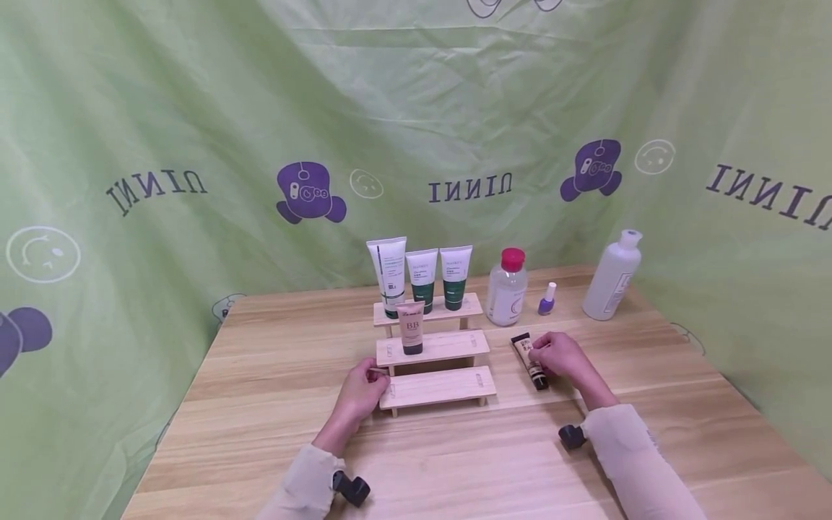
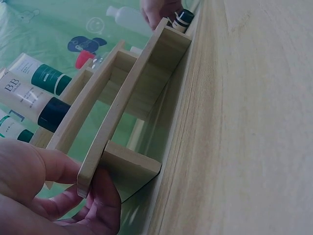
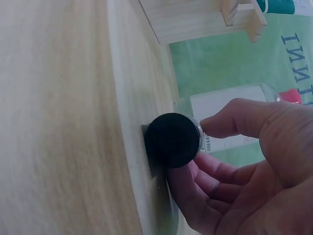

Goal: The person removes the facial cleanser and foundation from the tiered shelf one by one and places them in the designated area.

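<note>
A three-tier wooden display stand (image 1: pixel 437 388) sits on the table, and my left hand (image 1: pixel 359 393) grips the left end of its lowest shelf. In the left wrist view the thumb lies above the board (image 2: pixel 120 105) and fingers curl beneath it. To the right of the stand, my right hand (image 1: pixel 562 355) pinches a small beige squeeze tube (image 1: pixel 523 349) with a black cap (image 3: pixel 172 140), lying close on the tabletop. A pink BB cream tube (image 1: pixel 411 328) stands cap-down on the middle shelf. On the top shelf stand a taller white tube (image 1: pixel 389 271) and two white-and-green tubes (image 1: pixel 422 271).
Behind the right hand stand a clear bottle with a red cap (image 1: pixel 507 292), a small purple nail polish bottle (image 1: pixel 547 300) and a tall white bottle (image 1: pixel 611 278). A green printed curtain (image 1: pixel 416 108) hangs around the wooden table (image 1: pixel 273 361).
</note>
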Motion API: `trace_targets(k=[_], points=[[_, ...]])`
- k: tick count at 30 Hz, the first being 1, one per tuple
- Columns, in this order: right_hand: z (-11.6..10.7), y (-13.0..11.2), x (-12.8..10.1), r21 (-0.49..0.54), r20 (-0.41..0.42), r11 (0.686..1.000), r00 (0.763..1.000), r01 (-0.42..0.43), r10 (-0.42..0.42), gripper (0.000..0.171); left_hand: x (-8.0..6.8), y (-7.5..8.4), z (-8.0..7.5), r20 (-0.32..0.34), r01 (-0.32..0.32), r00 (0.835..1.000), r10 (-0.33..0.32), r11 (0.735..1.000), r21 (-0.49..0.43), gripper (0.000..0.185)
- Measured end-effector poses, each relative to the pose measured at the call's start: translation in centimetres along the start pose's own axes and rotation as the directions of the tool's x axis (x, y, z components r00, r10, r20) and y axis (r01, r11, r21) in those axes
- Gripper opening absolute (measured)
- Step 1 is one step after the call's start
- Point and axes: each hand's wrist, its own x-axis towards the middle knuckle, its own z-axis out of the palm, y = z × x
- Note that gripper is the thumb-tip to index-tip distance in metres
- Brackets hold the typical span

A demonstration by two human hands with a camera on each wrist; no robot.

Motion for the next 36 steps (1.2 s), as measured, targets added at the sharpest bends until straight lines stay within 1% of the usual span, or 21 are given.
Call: trace_targets(k=[4,12,23,27,32,34,36], points=[[0.1,0.0,0.0,-0.052,-0.014,0.999,1.000,-0.001,0.001,0.031,0.1,0.0,0.1,-0.006,0.011,1.000,-0.011,1.000,0.003,0.030],[-0.1,-0.3,-0.1,-0.116,-0.030,0.993,1.000,-0.007,0.003,0.029,0.1,0.0,0.1,-0.013,0.003,1.000,-0.003,1.000,0.008,0.031],[-0.2,-0.1,-0.4,-0.165,-0.038,0.986,0.999,0.000,-0.006,0.028,0.0,0.1,0.2,-0.010,-0.009,1.000,0.009,1.000,0.008,0.032],[-0.4,-0.1,-0.5,-0.181,-0.032,0.983,0.999,-0.012,0.007,0.030,-0.1,0.1,0.2,-0.006,-0.004,1.000,0.004,1.000,0.000,0.032],[-1.1,-1.0,-1.1,-0.228,-0.020,0.972,0.999,-0.053,0.050,0.039,-0.1,0.1,0.2,-0.004,-0.004,1.000,0.004,1.000,-0.002,0.031],[-1.4,-1.7,-1.4,-0.246,-0.034,0.968,0.999,-0.048,0.041,0.041,0.0,0.1,0.2,-0.007,0.000,1.000,0.000,1.000,0.001,0.032],[-1.7,-2.6,-1.7,-0.254,-0.065,0.967,0.998,-0.015,-0.002,0.042,0.0,0.0,0.2,-0.009,0.003,1.000,-0.003,1.000,0.005,0.031]])
